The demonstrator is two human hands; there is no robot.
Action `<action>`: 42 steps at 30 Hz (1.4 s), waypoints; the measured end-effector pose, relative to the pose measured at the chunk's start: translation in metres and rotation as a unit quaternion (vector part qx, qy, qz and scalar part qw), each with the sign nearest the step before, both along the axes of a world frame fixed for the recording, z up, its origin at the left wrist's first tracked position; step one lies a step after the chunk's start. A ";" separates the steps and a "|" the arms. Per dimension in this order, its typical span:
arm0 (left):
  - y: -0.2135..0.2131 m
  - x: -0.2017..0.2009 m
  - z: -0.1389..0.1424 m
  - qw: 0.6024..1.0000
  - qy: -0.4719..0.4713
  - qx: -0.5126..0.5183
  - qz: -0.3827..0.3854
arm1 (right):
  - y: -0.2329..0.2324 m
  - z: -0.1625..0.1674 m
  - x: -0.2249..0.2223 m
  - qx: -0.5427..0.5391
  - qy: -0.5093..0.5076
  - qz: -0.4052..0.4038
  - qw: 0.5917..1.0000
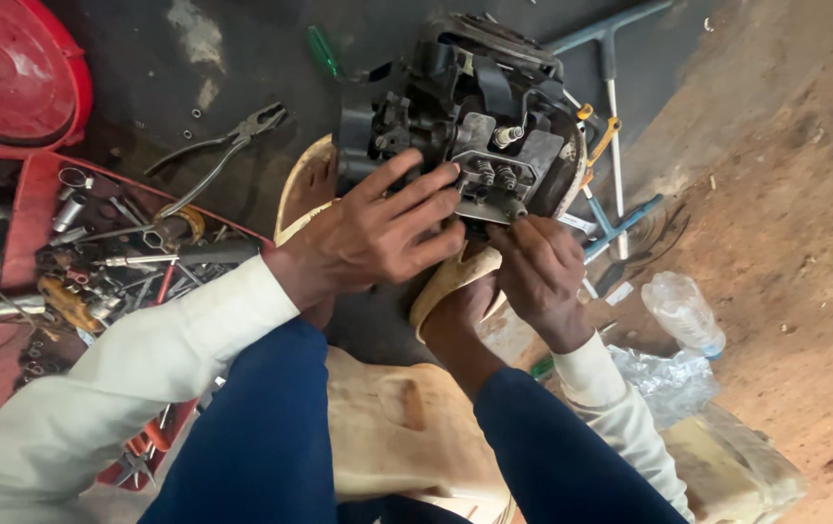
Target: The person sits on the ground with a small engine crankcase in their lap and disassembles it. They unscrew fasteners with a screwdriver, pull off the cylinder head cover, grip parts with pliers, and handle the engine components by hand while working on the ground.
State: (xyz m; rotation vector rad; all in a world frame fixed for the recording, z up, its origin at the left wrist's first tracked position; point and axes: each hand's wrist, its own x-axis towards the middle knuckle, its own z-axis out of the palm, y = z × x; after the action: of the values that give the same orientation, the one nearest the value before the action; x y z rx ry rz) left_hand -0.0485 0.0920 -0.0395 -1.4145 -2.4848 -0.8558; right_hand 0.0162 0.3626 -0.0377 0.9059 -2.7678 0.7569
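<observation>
1. Two hands work on a black engine block that sits on the dark floor just ahead of the person's knees, seen from the head camera looking down.
2. Left hand: the arm comes in from the lower left in a white sleeve, wrist bent, palm down. Its fingers are spread and laid against the block's near face, pressing on it rather than closed around any part.
3. Right hand: the forearm rises from the lower middle, also in a white sleeve. Its fingers curl in under the metal plate with studs on the block's front; the tips are hidden, so I cannot tell whether they pinch something.
4. A bare foot in a tan sandal lies beside the block, touching its left side.
5. Left of the hands, a red tray holds a heap of sockets and spanners, and pliers lie on the floor just above it.
6. To the right, a blue T-handle wrench lies behind the block, and a clear plastic bottle rests on the brown dirt.
</observation>
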 end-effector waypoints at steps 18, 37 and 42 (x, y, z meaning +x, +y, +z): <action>-0.009 -0.011 0.016 0.999 -0.024 -0.041 -0.007 | -0.019 0.017 -0.001 -0.042 -0.054 -0.146 0.987; -0.014 -0.004 0.015 0.998 -0.047 -0.034 0.012 | -0.041 0.021 -0.005 0.156 0.043 -0.021 0.987; -0.018 -0.010 0.020 0.995 -0.094 -0.017 0.009 | -0.037 0.023 -0.014 0.179 0.082 0.069 0.978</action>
State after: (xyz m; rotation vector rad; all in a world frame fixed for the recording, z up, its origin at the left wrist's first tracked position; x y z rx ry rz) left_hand -0.0588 0.0737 -0.0192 -1.3783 -2.6552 -0.9904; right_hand 0.0023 0.3259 -0.0149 1.1726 -2.7586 0.1833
